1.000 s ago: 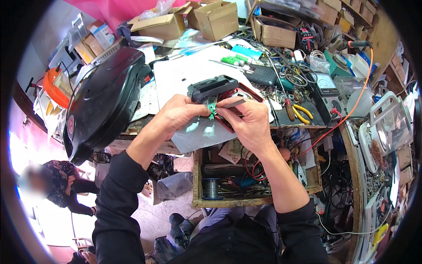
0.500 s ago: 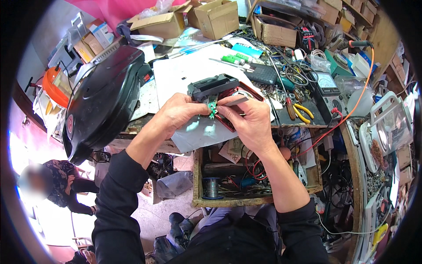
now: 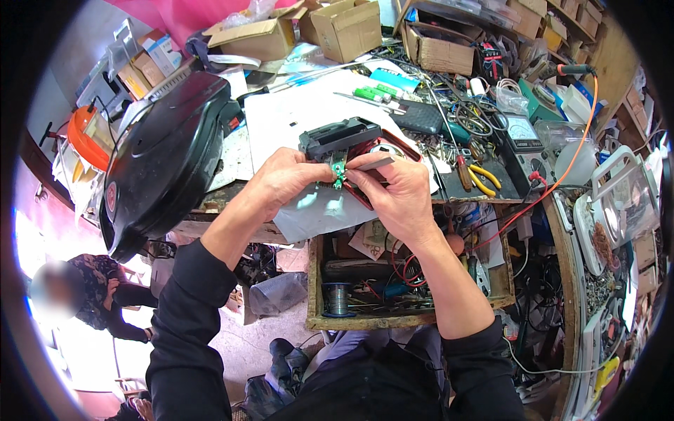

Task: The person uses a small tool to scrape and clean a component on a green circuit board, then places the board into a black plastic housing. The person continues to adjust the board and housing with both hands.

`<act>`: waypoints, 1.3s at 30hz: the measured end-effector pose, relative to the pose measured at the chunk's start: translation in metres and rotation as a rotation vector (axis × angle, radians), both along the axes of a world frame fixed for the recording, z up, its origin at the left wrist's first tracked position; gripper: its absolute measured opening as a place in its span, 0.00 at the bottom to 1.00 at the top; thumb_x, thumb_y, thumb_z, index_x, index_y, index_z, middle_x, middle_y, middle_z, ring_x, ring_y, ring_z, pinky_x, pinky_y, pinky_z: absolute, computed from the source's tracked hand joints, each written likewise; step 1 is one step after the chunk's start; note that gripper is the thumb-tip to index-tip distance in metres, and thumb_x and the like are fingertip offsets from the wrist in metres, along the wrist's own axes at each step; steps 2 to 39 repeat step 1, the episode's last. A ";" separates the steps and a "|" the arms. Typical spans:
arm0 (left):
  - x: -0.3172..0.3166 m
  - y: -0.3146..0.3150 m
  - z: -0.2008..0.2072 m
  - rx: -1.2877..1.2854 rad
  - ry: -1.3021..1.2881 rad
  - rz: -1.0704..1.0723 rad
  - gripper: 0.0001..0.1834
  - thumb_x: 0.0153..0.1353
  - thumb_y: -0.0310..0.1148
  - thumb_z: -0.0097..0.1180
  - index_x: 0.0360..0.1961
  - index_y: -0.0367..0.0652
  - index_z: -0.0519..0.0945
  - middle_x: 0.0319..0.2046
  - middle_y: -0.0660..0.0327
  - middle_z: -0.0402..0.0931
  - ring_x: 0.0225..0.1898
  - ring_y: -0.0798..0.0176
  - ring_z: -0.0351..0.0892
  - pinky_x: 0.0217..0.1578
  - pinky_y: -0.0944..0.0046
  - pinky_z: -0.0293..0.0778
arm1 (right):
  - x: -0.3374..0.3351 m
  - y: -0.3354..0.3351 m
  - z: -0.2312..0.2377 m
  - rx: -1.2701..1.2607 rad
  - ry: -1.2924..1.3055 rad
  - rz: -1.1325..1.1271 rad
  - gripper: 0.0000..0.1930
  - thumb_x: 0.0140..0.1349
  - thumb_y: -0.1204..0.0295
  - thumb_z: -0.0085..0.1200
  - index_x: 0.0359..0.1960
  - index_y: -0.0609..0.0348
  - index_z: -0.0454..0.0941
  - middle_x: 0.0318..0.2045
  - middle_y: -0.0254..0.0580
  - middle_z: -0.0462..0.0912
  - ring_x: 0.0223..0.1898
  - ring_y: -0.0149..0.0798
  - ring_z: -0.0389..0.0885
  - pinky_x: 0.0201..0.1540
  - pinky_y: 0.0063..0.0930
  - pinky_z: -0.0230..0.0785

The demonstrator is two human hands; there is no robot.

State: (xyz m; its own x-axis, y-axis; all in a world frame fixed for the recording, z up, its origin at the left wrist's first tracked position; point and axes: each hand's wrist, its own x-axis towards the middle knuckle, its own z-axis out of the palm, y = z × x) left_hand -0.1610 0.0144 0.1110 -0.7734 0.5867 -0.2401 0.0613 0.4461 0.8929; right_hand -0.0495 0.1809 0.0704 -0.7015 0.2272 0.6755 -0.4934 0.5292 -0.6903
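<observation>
My left hand (image 3: 286, 178) is closed, thumb and fingers pinching a small green circuit board (image 3: 339, 175) over the white sheet. From the right, my right hand (image 3: 401, 195) grips a slim, flat grey metal tool (image 3: 379, 164), like tweezers. Its working end is hidden by my fingers, close to the board. Just beyond my fingertips lies a black plastic housing (image 3: 340, 137), apparently an opened device shell. A red-edged casing part (image 3: 400, 144) with a pale round piece sits partly behind my right hand.
Below my hands an open wooden drawer (image 3: 414, 321) holds a solder spool (image 3: 338, 300) and wires. A big black lidded appliance (image 3: 168, 158) stands left. Yellow-handled pliers (image 3: 484, 180), a screwdriver (image 3: 464, 173) and an analog meter (image 3: 521, 130) are on the right. Another person (image 3: 105, 288) is at lower left.
Almost nothing differs. My right hand and its tool have shifted very slightly at the board; my left hand keeps its pinch in the same place.
</observation>
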 end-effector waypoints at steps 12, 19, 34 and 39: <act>-0.001 0.000 -0.001 0.003 0.001 0.000 0.14 0.53 0.39 0.68 0.29 0.37 0.86 0.13 0.71 0.69 0.11 0.78 0.57 0.13 0.71 0.45 | -0.001 0.001 -0.001 0.006 0.005 -0.003 0.05 0.59 0.79 0.63 0.36 0.62 0.85 0.27 0.43 0.86 0.28 0.35 0.85 0.31 0.27 0.76; -0.001 0.000 -0.001 0.003 0.001 0.000 0.14 0.53 0.39 0.68 0.29 0.37 0.86 0.13 0.71 0.69 0.11 0.78 0.57 0.13 0.71 0.45 | -0.001 0.001 -0.001 0.006 0.005 -0.003 0.05 0.59 0.79 0.63 0.36 0.62 0.85 0.27 0.43 0.86 0.28 0.35 0.85 0.31 0.27 0.76; -0.001 0.000 -0.001 0.003 0.001 0.000 0.14 0.53 0.39 0.68 0.29 0.37 0.86 0.13 0.71 0.69 0.11 0.78 0.57 0.13 0.71 0.45 | -0.001 0.001 -0.001 0.006 0.005 -0.003 0.05 0.59 0.79 0.63 0.36 0.62 0.85 0.27 0.43 0.86 0.28 0.35 0.85 0.31 0.27 0.76; -0.001 0.000 -0.001 0.003 0.001 0.000 0.14 0.53 0.39 0.68 0.29 0.37 0.86 0.13 0.71 0.69 0.11 0.78 0.57 0.13 0.71 0.45 | -0.001 0.001 -0.001 0.006 0.005 -0.003 0.05 0.59 0.79 0.63 0.36 0.62 0.85 0.27 0.43 0.86 0.28 0.35 0.85 0.31 0.27 0.76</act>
